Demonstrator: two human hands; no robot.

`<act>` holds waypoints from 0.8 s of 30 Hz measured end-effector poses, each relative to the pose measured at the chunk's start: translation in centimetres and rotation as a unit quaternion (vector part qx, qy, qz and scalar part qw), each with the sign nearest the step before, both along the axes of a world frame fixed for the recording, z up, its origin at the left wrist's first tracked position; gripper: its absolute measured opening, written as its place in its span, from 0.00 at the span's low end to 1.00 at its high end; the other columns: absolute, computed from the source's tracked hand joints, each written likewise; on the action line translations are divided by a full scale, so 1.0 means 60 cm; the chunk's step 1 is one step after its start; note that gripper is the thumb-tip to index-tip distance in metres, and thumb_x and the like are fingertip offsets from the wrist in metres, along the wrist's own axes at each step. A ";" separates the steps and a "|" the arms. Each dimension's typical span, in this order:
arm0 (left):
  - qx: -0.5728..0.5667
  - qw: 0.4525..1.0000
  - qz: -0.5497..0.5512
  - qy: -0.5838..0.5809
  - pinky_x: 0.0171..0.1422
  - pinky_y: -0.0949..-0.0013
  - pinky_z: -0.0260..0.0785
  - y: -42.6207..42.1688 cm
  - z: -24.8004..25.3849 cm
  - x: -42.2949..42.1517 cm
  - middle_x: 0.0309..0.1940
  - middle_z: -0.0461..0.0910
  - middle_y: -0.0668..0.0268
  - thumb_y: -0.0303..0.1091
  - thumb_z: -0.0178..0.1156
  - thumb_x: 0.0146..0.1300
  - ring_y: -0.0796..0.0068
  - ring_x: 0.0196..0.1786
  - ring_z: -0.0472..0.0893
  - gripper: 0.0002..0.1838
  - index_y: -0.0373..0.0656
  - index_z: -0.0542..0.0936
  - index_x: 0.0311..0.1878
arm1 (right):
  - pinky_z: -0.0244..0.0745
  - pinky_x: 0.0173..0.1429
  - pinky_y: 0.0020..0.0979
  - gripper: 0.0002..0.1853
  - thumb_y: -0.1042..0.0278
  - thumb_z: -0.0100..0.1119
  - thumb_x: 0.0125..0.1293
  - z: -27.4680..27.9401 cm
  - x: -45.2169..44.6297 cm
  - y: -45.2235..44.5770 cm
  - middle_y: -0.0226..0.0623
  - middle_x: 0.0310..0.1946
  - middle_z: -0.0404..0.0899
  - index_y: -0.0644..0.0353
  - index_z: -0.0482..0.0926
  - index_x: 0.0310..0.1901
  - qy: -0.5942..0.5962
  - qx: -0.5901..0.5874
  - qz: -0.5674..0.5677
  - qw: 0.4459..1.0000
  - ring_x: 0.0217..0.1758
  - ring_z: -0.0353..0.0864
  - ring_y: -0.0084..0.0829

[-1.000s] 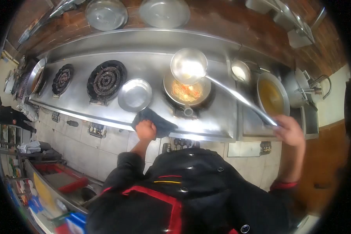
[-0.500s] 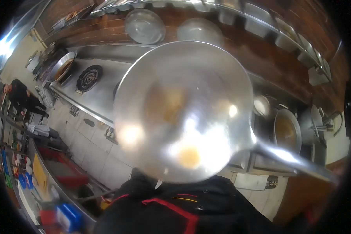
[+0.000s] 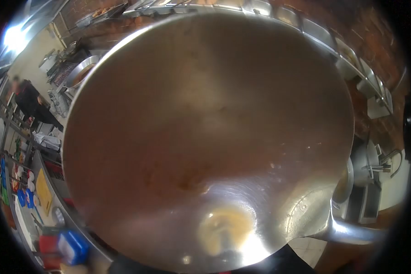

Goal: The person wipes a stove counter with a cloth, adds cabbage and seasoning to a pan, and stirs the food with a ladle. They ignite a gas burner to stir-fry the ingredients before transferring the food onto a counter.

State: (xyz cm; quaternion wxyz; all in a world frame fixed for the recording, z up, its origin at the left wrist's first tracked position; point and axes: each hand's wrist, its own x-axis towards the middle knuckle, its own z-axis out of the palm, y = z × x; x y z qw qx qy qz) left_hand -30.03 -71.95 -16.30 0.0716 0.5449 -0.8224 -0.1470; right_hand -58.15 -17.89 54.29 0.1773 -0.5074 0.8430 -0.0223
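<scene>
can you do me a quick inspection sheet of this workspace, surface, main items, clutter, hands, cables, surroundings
surface: whatever lies straight ahead is hidden behind the big metal ladle; cannot be judged
main items: ladle bowl fills most of the view, handle towards the right; yellowish patch low in the bowl, residue or reflection, cannot tell
clutter: blue-and-white container and yellow board at lower left
hands: left hand and right hand not in view
cables: nothing seen
surroundings: person in dark clothes at left; brick wall at upper right
</scene>
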 end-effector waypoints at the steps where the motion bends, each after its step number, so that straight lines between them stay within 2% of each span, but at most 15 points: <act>1: 0.001 1.000 0.005 -0.001 0.63 0.37 0.51 0.002 -0.001 0.003 0.52 0.74 0.50 0.48 0.58 0.57 0.45 0.60 0.66 0.20 0.46 0.79 0.47 | 0.71 0.29 0.33 0.23 0.71 0.69 0.49 0.002 0.000 -0.005 0.47 0.29 0.82 0.73 0.80 0.47 0.000 -0.002 0.004 1.000 0.25 0.79 0.38; 3: 0.001 1.000 0.011 -0.001 0.62 0.38 0.52 0.004 -0.004 0.005 0.50 0.75 0.50 0.48 0.58 0.57 0.45 0.59 0.67 0.19 0.45 0.80 0.46 | 0.71 0.29 0.33 0.23 0.70 0.69 0.49 0.008 -0.001 -0.012 0.47 0.28 0.82 0.72 0.80 0.48 0.002 -0.007 0.011 1.000 0.25 0.78 0.38; 5: 0.002 1.000 0.014 0.001 0.61 0.39 0.53 0.003 -0.005 0.005 0.49 0.75 0.50 0.47 0.57 0.58 0.46 0.58 0.68 0.19 0.45 0.80 0.46 | 0.70 0.29 0.34 0.23 0.69 0.68 0.51 0.022 -0.001 -0.017 0.46 0.26 0.80 0.71 0.79 0.49 0.014 0.070 -0.005 0.997 0.24 0.78 0.39; 12: 0.001 1.000 0.024 0.010 0.58 0.42 0.58 0.008 -0.004 0.008 0.46 0.77 0.51 0.46 0.56 0.59 0.46 0.54 0.71 0.17 0.44 0.80 0.43 | 0.70 0.28 0.36 0.23 0.68 0.68 0.53 0.037 -0.003 -0.034 0.45 0.26 0.79 0.70 0.78 0.50 0.018 0.071 0.039 0.997 0.24 0.77 0.41; 15: 0.001 1.000 0.028 0.012 0.57 0.43 0.60 0.007 -0.003 0.010 0.44 0.77 0.51 0.45 0.55 0.60 0.47 0.52 0.72 0.16 0.43 0.80 0.42 | 0.71 0.28 0.36 0.23 0.68 0.68 0.54 0.040 0.000 -0.029 0.46 0.26 0.79 0.71 0.78 0.50 0.013 0.081 0.025 0.996 0.24 0.78 0.41; 20: 0.001 0.999 0.036 0.012 0.55 0.45 0.63 0.008 -0.006 0.018 0.42 0.78 0.51 0.44 0.55 0.61 0.47 0.50 0.74 0.15 0.42 0.80 0.40 | 0.72 0.29 0.36 0.23 0.67 0.67 0.55 0.034 0.010 -0.036 0.45 0.26 0.79 0.71 0.77 0.50 0.034 0.014 0.061 0.997 0.26 0.79 0.41; 24: -0.003 0.999 0.038 0.011 0.53 0.47 0.65 0.007 -0.006 0.025 0.40 0.79 0.51 0.44 0.54 0.62 0.48 0.48 0.76 0.15 0.41 0.80 0.38 | 0.72 0.29 0.36 0.22 0.66 0.67 0.55 0.041 0.011 -0.031 0.45 0.25 0.79 0.71 0.78 0.49 0.027 0.029 0.053 0.998 0.26 0.79 0.41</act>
